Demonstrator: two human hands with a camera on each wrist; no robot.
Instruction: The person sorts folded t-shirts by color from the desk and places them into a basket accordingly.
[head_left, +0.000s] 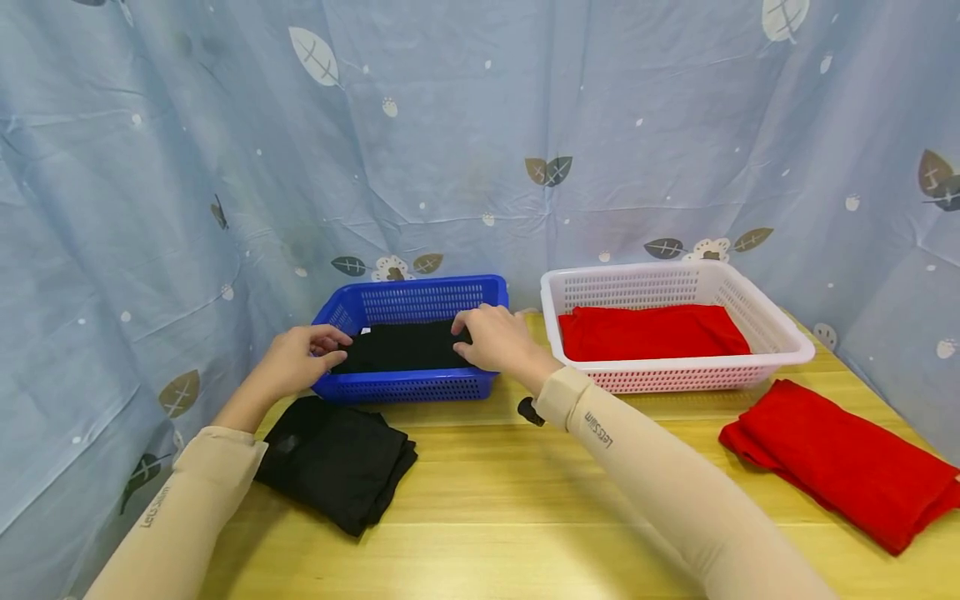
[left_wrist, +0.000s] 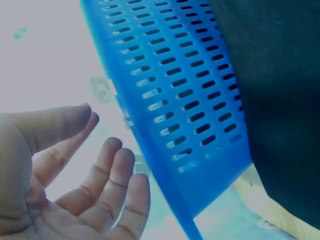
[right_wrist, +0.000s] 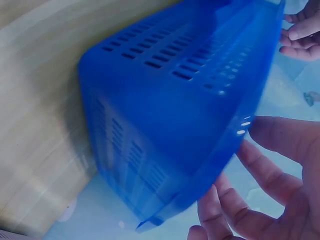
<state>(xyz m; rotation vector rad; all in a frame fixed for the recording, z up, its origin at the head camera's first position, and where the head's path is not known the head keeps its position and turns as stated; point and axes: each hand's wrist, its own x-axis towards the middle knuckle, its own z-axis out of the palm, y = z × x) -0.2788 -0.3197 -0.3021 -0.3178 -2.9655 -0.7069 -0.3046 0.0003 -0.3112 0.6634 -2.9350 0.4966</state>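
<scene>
In the head view a blue basket (head_left: 420, 387) holds folded black cloth (head_left: 408, 346). My left hand (head_left: 300, 358) hovers at the basket's left end, fingers loosely bent. The left wrist view shows that hand (left_wrist: 85, 175) apart from the perforated basket wall (left_wrist: 170, 85), with nothing between thumb and fingers. At the right end, my right hand (head_left: 495, 337) is over the rim with fingers pointing inward. In the right wrist view its spread fingers (right_wrist: 265, 170) are right at the blue rim and grasp nothing.
A pinkish-white basket (head_left: 787, 346) with red cloth (head_left: 652, 333) stands to the right. Folded black cloth (head_left: 333, 458) lies at the front left, folded red cloth (head_left: 847, 458) at the right. A small black object (head_left: 531, 411) is near my right wrist. A curtain (head_left: 480, 167) hangs behind the table.
</scene>
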